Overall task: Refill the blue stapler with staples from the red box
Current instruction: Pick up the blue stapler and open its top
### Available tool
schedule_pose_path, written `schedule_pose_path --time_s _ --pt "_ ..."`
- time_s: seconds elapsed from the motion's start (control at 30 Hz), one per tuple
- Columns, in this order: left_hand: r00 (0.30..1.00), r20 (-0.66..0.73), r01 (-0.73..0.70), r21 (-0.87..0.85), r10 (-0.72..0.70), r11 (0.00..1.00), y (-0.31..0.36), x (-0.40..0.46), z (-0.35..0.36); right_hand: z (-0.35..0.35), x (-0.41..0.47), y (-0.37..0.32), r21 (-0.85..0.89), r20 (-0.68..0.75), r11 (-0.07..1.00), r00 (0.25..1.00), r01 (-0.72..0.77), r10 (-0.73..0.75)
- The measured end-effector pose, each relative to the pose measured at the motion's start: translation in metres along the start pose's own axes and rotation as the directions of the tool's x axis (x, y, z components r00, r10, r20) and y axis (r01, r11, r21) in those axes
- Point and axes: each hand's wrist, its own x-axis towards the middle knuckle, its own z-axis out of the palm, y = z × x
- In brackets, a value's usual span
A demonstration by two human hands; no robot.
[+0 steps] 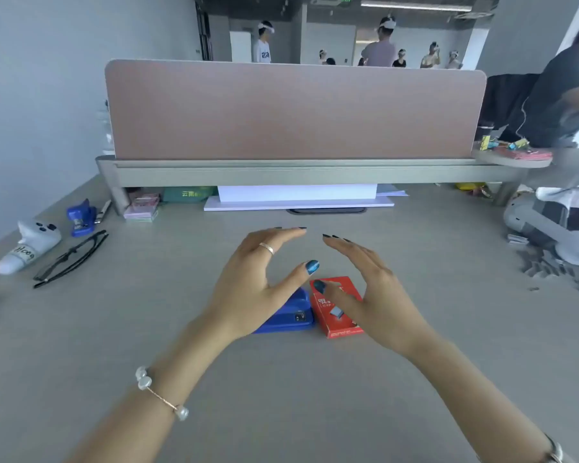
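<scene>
The blue stapler (290, 315) lies flat on the grey desk (281, 396), partly hidden under my left hand (254, 279). Right beside it, on its right, lies the red staple box (336, 310), closed and flat. My left hand hovers above the stapler with its fingers spread and holds nothing. Over the box's right part hovers my right hand (375, 289), also open, its thumb across the box's top. The fingertips of both hands point toward each other, a small gap between them.
A second blue stapler (80, 217), black glasses (71, 259) and a white controller (27, 245) lie at the left. A pink partition (295, 111) on a grey shelf closes the back, with paper stacks (298, 197) under it. A headset (555, 225) and a person are at the right.
</scene>
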Motion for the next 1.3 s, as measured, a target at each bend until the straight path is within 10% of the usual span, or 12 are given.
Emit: schedule_pose_path --time_s 0.6,1.3 --pt "0.963 0.191 0.165 0.137 -0.189 0.977 -0.033 -0.023 0.031 0.033 -0.017 0.029 -0.106 0.143 0.994 0.989 -0.012 0.027" --pt "0.974 0.028 0.2 -0.568 -0.224 0.799 -0.039 -0.042 -0.035 0.043 -0.024 0.04 -0.181 0.168 0.982 0.985 0.056 -0.026"
